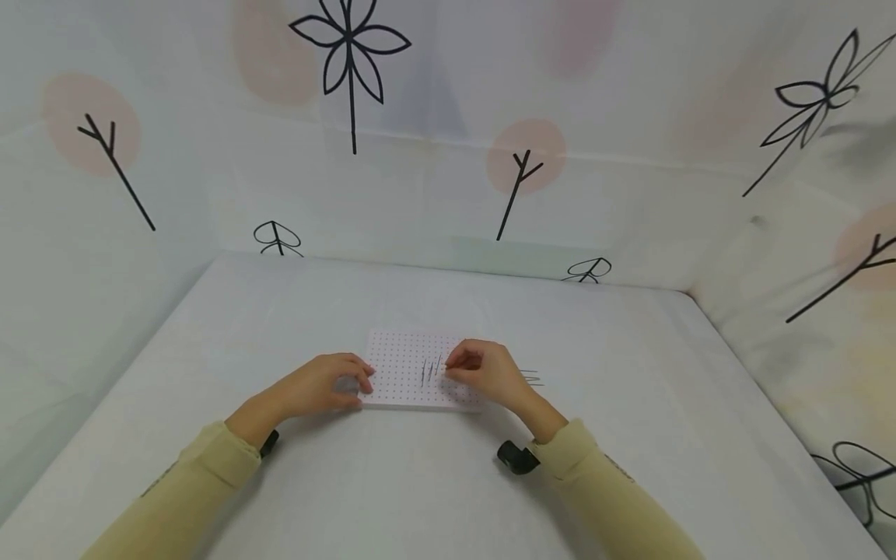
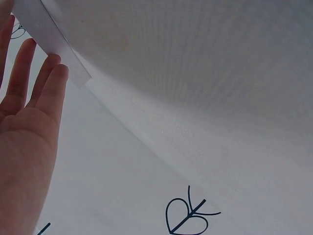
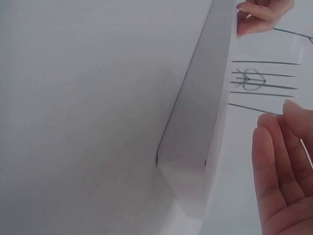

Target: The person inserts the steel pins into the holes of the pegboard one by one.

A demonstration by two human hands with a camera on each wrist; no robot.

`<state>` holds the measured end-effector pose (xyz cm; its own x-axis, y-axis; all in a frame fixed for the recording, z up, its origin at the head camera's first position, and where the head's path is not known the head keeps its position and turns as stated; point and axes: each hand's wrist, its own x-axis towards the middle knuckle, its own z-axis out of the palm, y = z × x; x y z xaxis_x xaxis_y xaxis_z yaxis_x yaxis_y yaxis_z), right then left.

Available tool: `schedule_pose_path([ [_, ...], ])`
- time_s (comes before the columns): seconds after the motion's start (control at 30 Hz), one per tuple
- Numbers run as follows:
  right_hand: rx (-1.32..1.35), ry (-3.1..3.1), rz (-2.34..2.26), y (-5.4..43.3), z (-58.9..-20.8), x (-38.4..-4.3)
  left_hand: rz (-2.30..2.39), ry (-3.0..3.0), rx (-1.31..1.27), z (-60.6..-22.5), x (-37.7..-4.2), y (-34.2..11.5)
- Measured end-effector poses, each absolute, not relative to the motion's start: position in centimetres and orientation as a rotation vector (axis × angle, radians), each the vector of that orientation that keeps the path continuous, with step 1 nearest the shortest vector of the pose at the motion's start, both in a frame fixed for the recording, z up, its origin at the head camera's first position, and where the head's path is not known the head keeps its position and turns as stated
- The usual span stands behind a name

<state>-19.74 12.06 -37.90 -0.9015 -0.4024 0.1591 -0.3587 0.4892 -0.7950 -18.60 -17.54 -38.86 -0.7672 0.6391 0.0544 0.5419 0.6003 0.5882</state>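
Note:
A white board (image 1: 392, 365) dotted with small holes lies flat on the table. Several thin dark rods (image 1: 423, 373) stand up from it right of its middle; the right wrist view shows these upright rods (image 3: 266, 62) in a row. My right hand (image 1: 493, 377) is above the board's right part, where thumb and fingertips pinch the end of a slanted thin rod (image 3: 249, 108) at the end of that row. At the board's left edge, my left hand (image 1: 322, 385) rests with its fingertips against the side, fingers fairly straight in the left wrist view.
More thin dark rods (image 1: 533, 379) lie on the white table (image 1: 294, 482) just right of the board, partly hidden by the right hand. White fabric walls (image 1: 420, 202) with printed plants surround the table at the back and sides.

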Motion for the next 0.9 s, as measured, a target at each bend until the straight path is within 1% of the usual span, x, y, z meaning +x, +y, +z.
schedule_pose_path([
  [0.5, -0.566, 2.72, -1.372, 14.5, -38.3, -19.6, 0.895, 2.663, 0.999, -39.0, -18.6, -17.5],
  [0.9, -0.56, 2.761, -1.334, 16.3, -38.5, -19.5, 0.897, 2.668, 1.015, -39.1, -18.7, -17.6],
])
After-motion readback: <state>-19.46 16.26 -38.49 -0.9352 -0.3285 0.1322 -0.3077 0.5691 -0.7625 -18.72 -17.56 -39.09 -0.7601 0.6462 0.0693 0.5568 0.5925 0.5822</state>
